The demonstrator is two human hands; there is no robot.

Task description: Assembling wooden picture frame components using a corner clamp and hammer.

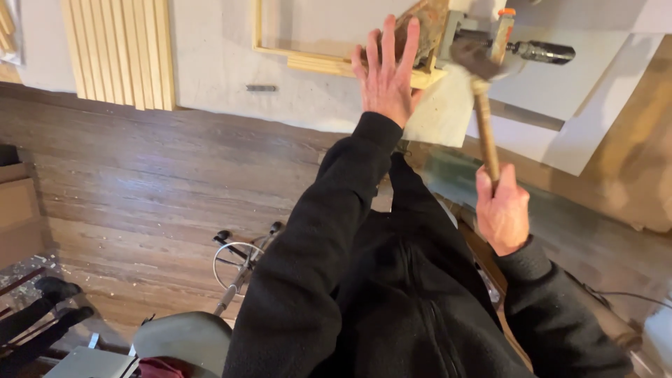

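The left hand is pressing flat, fingers spread wide and gripping nothing, on the wooden frame's clamped corner atop the pale surface, while the right hand is clenching the hammer just beside it.

hammer: worn wooden handle, dull metal head, blurred. frame: pale bare wood, smooth, matt. clamp: grey metal, orange plastic cap. sleeves: black fleece-like cloth, matt. floor: dark wood planks, scuffed, low sheen. worktop: pale, speckled, matt.
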